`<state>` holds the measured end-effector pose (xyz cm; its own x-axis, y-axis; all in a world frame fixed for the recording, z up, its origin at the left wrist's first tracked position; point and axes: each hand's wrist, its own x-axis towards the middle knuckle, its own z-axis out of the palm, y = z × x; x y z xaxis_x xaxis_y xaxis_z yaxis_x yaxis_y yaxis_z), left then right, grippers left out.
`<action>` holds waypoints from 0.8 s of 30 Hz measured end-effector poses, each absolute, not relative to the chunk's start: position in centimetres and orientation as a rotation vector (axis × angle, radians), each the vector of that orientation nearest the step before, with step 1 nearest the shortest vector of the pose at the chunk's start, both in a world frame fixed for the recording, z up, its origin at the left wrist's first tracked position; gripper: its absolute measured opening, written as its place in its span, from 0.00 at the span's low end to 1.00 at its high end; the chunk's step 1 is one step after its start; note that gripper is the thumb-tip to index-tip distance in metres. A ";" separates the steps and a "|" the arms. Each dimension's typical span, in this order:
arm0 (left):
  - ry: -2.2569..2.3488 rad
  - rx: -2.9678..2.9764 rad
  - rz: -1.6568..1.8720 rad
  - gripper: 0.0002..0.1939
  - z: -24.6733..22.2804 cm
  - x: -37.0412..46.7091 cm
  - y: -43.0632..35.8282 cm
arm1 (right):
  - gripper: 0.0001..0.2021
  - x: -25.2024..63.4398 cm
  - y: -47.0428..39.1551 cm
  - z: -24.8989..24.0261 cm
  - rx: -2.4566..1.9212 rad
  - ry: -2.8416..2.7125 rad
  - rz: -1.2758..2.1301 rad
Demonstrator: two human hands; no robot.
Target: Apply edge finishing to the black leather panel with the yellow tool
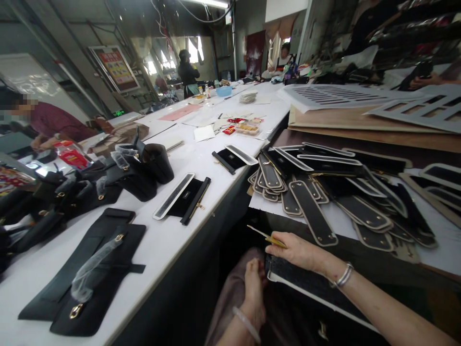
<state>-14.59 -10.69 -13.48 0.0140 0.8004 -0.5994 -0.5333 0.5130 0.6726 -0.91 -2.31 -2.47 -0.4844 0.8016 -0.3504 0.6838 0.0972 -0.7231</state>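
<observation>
Item: our right hand (pixel 298 252), fingers pinched on a thin yellow brush handle (pixel 267 236) that juts past the fingertips. Under its palm: a flat black leather panel with pale edge (pixel 309 286). Our left hand (pixel 254 288), fingers curled on that panel's near end. Beyond the fingertips: a heap of black rounded leather strips (pixel 324 192).

Nothing legible anywhere. Poster (pixel 115 67) on the far wall: red and yellow blocks with lines of print, too small and blurred to read. Red packet (pixel 71 156) at the left: markings, also unreadable. Green glowing digits (pixel 117 113) beyond: indistinct.
</observation>
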 end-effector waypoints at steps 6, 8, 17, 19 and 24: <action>0.851 0.608 1.207 0.29 -9.0 -17.8 -7.9 | 0.17 -1.0 -2.5 -2.4 -1.530 -2.164 1.338; 0.780 0.668 1.171 0.29 -8.0 -17.6 -7.9 | 0.17 -1.0 -2.5 -2.3 -1.536 -2.146 1.334; 0.770 0.923 1.100 0.24 -7.7 -18.1 -8.5 | 0.20 -0.8 -2.8 -2.4 -1.593 -2.079 1.362; 0.787 0.996 1.095 0.23 -7.5 -18.3 -8.2 | 0.19 -0.9 -2.9 -2.4 -1.614 -2.080 1.334; 0.748 1.044 1.014 0.25 -7.6 -18.1 -7.7 | 0.19 -0.5 -2.9 -0.2 -1.770 -2.076 1.166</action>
